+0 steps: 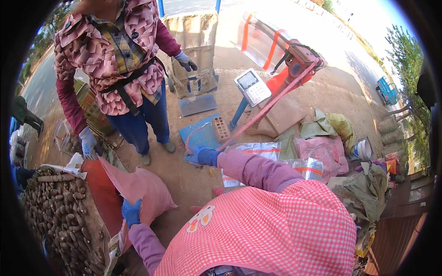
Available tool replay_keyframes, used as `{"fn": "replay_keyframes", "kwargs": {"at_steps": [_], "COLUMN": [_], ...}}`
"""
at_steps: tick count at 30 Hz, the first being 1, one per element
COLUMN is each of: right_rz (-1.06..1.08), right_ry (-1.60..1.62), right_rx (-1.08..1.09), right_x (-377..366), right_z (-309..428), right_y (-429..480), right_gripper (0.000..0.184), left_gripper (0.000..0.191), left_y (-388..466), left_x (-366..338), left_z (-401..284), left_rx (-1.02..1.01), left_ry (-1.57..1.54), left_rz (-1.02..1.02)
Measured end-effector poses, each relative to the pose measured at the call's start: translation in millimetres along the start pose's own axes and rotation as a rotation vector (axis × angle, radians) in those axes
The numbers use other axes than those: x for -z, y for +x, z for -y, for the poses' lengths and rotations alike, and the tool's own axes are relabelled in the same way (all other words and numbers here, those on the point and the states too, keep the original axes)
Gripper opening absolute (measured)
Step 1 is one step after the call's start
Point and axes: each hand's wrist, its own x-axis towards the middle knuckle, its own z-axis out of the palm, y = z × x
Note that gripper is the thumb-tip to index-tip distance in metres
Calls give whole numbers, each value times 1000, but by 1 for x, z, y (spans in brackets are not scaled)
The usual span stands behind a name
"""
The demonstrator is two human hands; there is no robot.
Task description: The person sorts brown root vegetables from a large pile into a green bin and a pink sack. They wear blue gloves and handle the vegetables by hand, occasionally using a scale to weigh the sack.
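Observation:
My left hand [132, 211], in a blue knitted glove, grips the edge of a pink woven sack [148, 188] that bulges below it. A co-worker's gloved hand [90, 145] holds the sack's upper corner. My right hand [203, 156], also in a blue glove, is closed around a pink braided rope [262, 112] that runs up to a red metal arm [298, 65]. The rope's other end, with a metal hook [206, 125], lies over a blue platform [193, 132]. A perforated brick [221, 129] rests on that platform. A digital scale display [252, 87] stands above it on a blue post.
Many brown tubers [57, 214] are heaped at the left beside a red sheet [102, 189]. The co-worker [114, 58] stands across from me, near a hand truck [193, 62]. Folded sacks [321, 151] and a white bucket [363, 150] lie at the right.

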Motion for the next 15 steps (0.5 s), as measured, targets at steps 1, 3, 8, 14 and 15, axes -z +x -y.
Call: {"fn": "replay_keyframes", "kwargs": {"at_steps": [1, 3, 8, 14, 15], "right_rz": [33, 23, 120, 23, 12], "right_ry": [144, 193, 140, -75, -178], "right_rx": [-5, -67, 5, 32, 55], "right_x": [-13, -46, -86, -91, -96], "right_z": [-9, -25, -10, 48, 61], "right_y": [-5, -8, 6, -12, -8], "right_gripper": [32, 28, 28, 39, 41], "left_gripper": [74, 82, 81, 79, 80], "left_y": [-5, -17, -37, -50, -54], "left_x": [1, 1, 10, 10, 11], "left_z": [-2, -5, -20, -36, -37], "left_rx": [7, -42, -4, -24, -58], "left_ry": [-32, 7, -9, 121, 113], "left_rz": [-32, -127, -123, -134, -171]}}
